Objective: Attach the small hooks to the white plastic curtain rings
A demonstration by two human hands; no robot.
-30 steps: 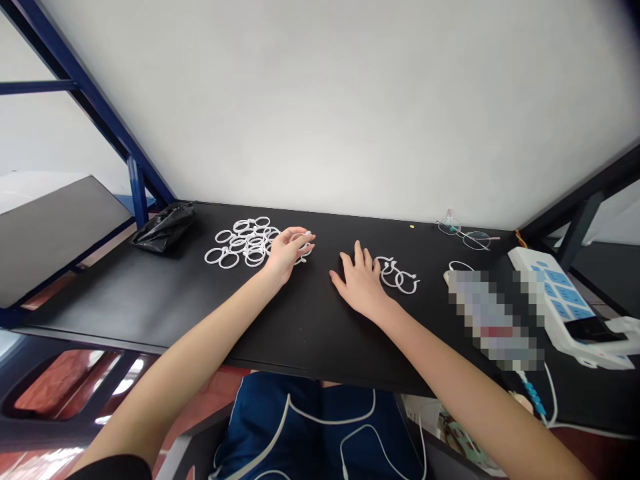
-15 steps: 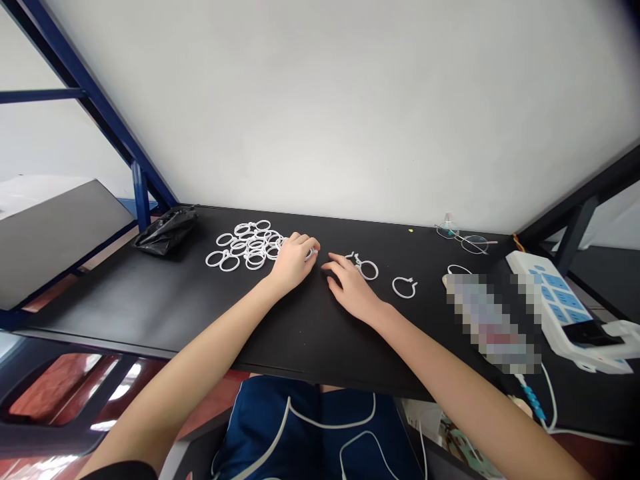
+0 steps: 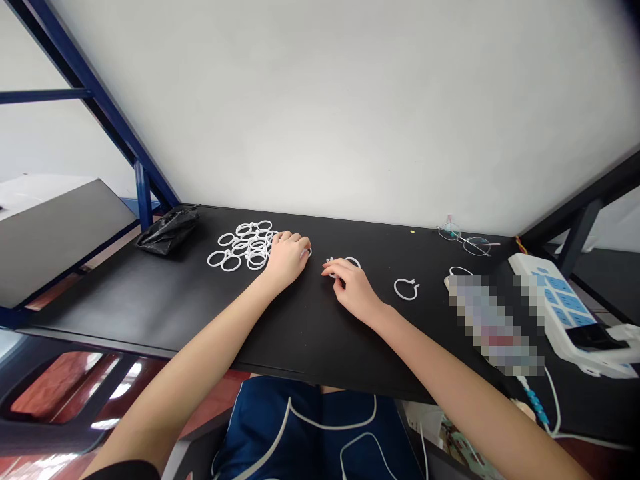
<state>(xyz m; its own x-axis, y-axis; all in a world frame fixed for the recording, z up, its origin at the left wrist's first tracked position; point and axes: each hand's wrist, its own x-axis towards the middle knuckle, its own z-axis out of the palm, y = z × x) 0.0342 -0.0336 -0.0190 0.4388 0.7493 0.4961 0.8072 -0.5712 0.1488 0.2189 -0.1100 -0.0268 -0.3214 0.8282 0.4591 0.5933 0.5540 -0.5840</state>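
A loose pile of white plastic curtain rings lies on the black desktop, left of centre. My left hand rests at the pile's right edge, its fingers curled over a white ring that barely shows past the fingertips. My right hand pinches another white ring on the desk, part of it hidden by the fingers. A single white ring lies apart, to the right of that hand.
A crumpled black plastic bag lies at the desk's far left, and eyeglasses lie near the back right. A pixelated object and a white power strip with blue panels occupy the right end. Cables hang below the front edge.
My right hand has moved left, and a ring has moved left with it. The single ring stays in place. My left hand has drawn slightly back, with its ring still under the fingers.
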